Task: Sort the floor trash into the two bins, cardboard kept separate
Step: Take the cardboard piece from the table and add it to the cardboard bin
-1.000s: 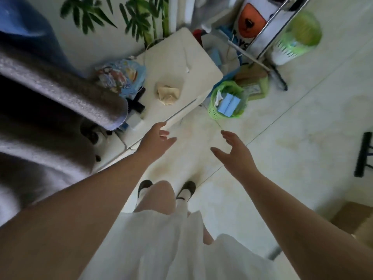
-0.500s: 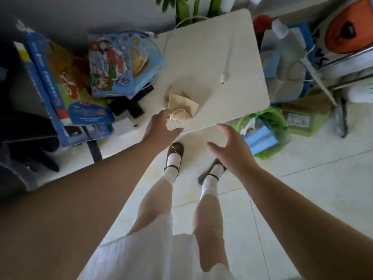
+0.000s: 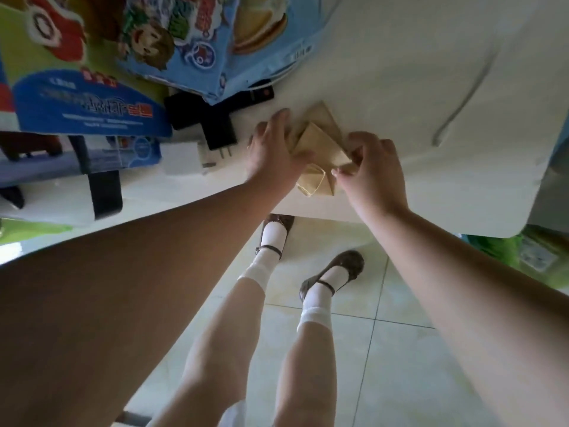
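A crumpled tan paper bag [image 3: 320, 149] lies near the front edge of the pale counter [image 3: 400, 87], folded into sharp, overlapping triangular flaps. Its surface is matte brown-beige with hard creases, one point rising toward the back of the counter and another flap angling down toward the edge. At its lower end a loop of clear or pale handle curls out, just over the counter's rim.

Both hands are on it. The left hand [image 3: 274, 152] lies over the bag's left side with fingers fairly straight, the palm pressing against the paper. The right hand [image 3: 372, 167] has its fingers curled, thumb and fingertips pinching the bag's right corner.

Just left of the bag on the counter sit a black plug adapter [image 3: 218, 134] with metal prongs, a second black block [image 3: 184, 109] behind it, and a white block [image 3: 181, 157]. Behind these leans a blue snack package [image 3: 200, 41] printed with cartoon figures, and further left a larger colourful box [image 3: 77, 103] with blue and green panels.

Below the counter edge, pale floor tiles [image 3: 415, 349] show the person's legs, white socks and brown strapped shoes [image 3: 335, 272]. At the right edge, partly under the counter, something green [image 3: 535, 254] shows, too blurred to identify.
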